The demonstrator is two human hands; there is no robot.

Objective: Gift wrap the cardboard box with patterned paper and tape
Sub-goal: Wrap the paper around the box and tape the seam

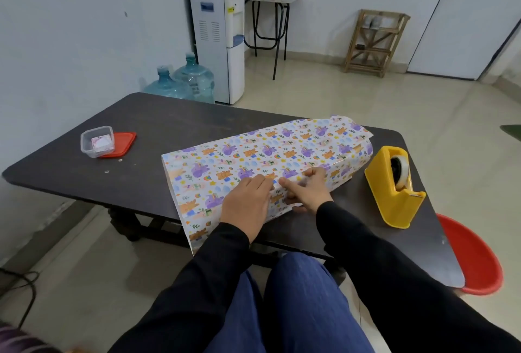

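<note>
The dark tabletop (141, 127) is carrying everything, with bare surface lying open to the left of the parcel and little room to its right. The patterned paper (267, 149) is lying lengthwise across the middle, covering the cardboard box completely, so the box itself is not showing. One loose flap is hanging over the near edge toward the person's knees, and the far end is standing open and unfolded. The yellow tape dispenser (394, 192) is sitting just beside the parcel on the right – likely so a strip is within easy reach. A clear plastic container (97, 141) is resting on its red lid (124, 144), well apart at the left. The left hand (246, 206) is lying flat, its fingers straight and pressing the overlap down, probably to keep the seam taut. The right hand (307, 192) is working beside it, fingers curled and gripping the paper at the seam – whether tape is under them I cannot tell.
</note>
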